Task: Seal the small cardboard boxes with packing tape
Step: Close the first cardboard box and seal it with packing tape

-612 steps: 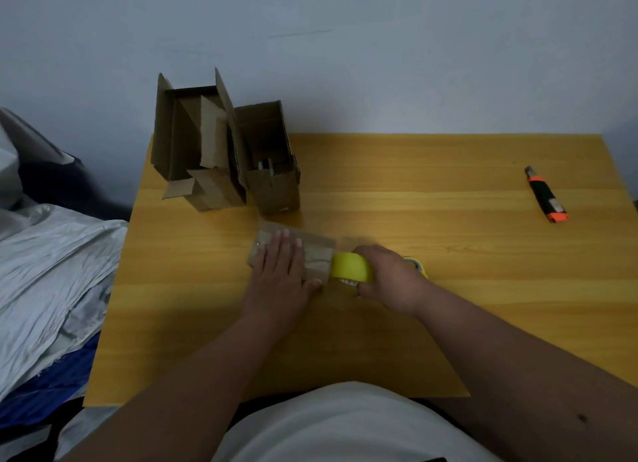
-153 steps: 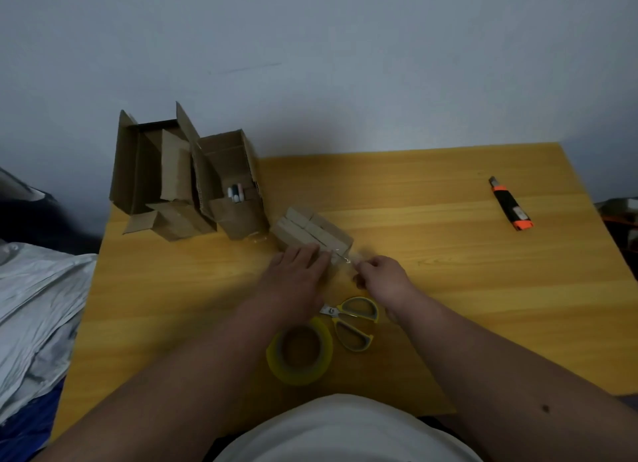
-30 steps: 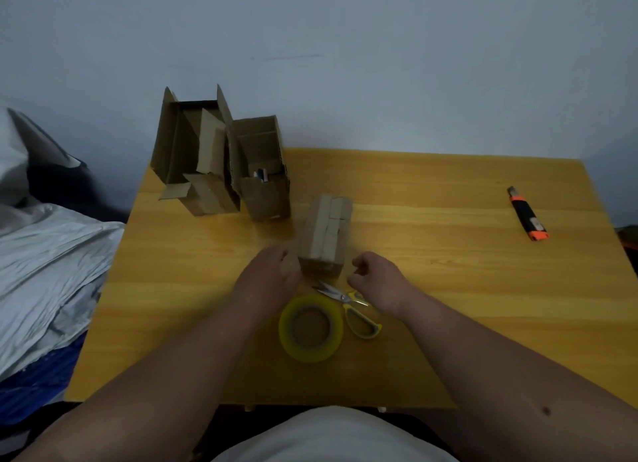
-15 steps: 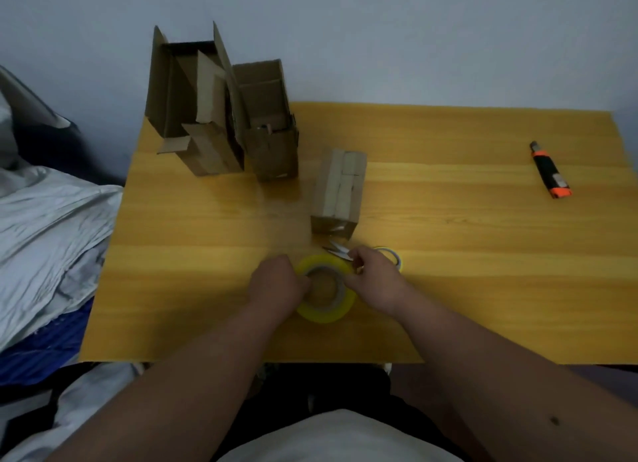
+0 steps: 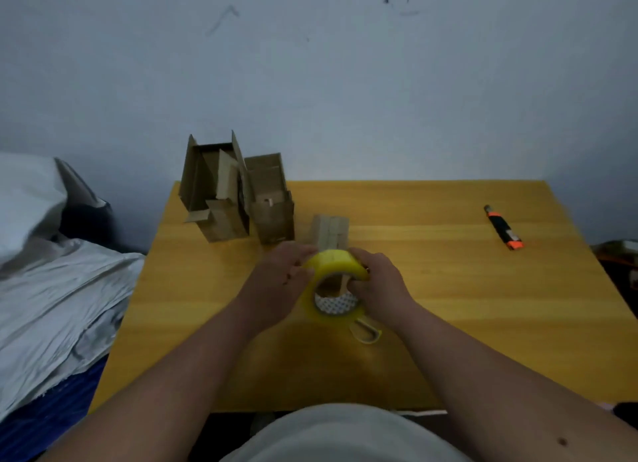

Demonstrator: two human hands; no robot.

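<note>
1. Far left, off the table: crumpled grey-white fabric (image 5: 51, 289) over a blue cloth (image 5: 51, 427).
2. Table (image 5: 448, 306), back left corner: two open cardboard boxes side by side and touching, the larger box (image 5: 215, 189) with flaps raised, the narrower box (image 5: 271, 206) just to its right.
3. Just right of those, a closed small cardboard box (image 5: 329, 232) stands on the table, directly behind the hands.
4. Left hand (image 5: 279, 284): fingers curled round the left edge of the yellow tape roll (image 5: 333, 289), gripping it.
5. The roll is held on edge above the table surface, core facing the person.
6. Right hand (image 5: 378, 282): curled on the roll's right side, fingertips at its upper rim; firm hold.
7. Below the roll, a yellow scissor handle (image 5: 367, 334) shows on the table; blades hidden.
8. Far right, well apart: black-and-orange utility knife (image 5: 504, 227) lying flat.
</note>
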